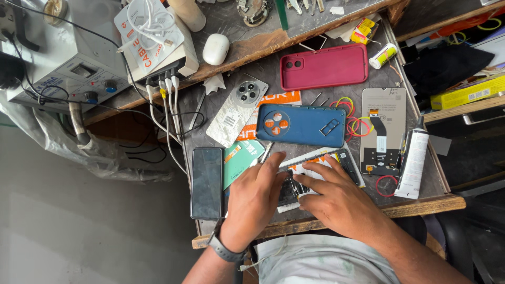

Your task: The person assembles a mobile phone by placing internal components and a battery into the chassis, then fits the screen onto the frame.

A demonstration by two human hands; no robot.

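Note:
An opened phone body [347, 160] lies at the front of the small work table [421, 202], its inner parts showing. My left hand [255, 202], with a watch on the wrist, rests flat on its left part, fingers pointing up. My right hand [336, 197] presses on its middle, fingers spread leftward, and pinches something small that I cannot make out. Just behind the hands lies a blue phone back cover [302, 125]. A black phone [206, 182] lies face up to the left of my left hand.
A maroon phone case [324, 66], a silver back panel [236, 109], a phone screen part with flex cable [383, 130], a white glue tube [413, 160], rubber bands [353, 124] and a green card [239, 160] crowd the table. A grey rework station [63, 63] and charging cables [168, 113] stand left.

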